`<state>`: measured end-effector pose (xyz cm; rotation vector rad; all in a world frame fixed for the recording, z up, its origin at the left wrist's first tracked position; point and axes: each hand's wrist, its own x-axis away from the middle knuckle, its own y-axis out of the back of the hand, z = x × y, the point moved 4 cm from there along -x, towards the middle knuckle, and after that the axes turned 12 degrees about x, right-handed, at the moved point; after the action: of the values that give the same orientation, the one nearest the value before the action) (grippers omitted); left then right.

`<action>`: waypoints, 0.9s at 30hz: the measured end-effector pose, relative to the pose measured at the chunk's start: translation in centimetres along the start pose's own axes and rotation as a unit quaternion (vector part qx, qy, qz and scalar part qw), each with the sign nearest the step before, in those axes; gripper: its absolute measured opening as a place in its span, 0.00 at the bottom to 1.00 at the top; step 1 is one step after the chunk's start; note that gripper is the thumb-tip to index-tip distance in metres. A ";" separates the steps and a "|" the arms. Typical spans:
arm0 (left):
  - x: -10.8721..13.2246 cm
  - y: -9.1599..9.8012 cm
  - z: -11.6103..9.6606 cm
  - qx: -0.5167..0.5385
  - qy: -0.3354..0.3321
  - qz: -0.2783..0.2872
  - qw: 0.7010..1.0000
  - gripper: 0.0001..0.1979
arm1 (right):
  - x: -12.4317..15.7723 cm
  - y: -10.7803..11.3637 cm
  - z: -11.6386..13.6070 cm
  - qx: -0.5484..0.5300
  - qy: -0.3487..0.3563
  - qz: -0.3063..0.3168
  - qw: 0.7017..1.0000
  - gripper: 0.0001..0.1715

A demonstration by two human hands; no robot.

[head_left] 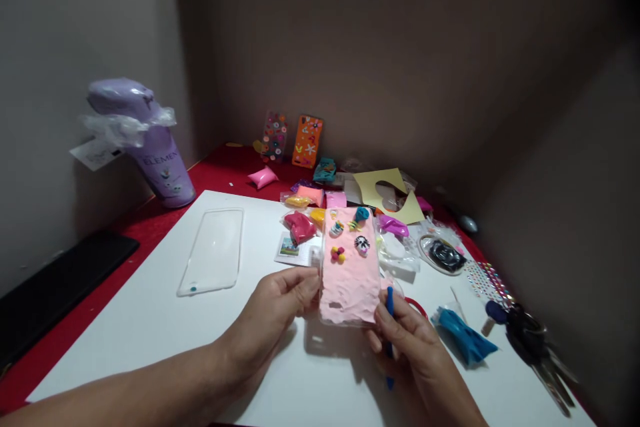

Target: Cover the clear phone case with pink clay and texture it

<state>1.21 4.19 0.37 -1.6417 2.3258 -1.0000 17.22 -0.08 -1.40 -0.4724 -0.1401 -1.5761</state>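
A phone case covered in pink clay is held up over the white board. Small clay decorations sit on its upper half. My left hand grips the case's left edge with thumb and fingers closed on it. At the case's lower right corner, my right hand supports it while pinching a thin blue tool that points upward.
A clear empty phone case lies on the board to the left. Packets of coloured clay crowd behind the pink case. A purple tumbler stands far left. Keys, a blue clay packet and gem stickers lie at right. Two decorated cases lean on the wall.
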 end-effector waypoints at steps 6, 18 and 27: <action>-0.3 0.7 -0.6 0.023 -0.049 -0.058 0.997 0.14 | -0.1 0.6 -0.2 -0.021 -0.001 -0.027 0.999 0.14; 2.0 -1.0 -1.6 -0.221 -0.160 0.035 0.961 0.09 | 0.2 -0.6 -0.3 -0.010 -0.010 0.026 1.000 0.14; 3.1 -2.5 -1.0 -0.477 -0.361 0.234 0.767 0.25 | -0.1 -0.6 -1.2 0.013 0.015 0.085 0.996 0.11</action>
<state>1.47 1.44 3.42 -1.1109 2.4564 0.9334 16.36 -0.36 -2.45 -0.4292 -0.0957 -1.4124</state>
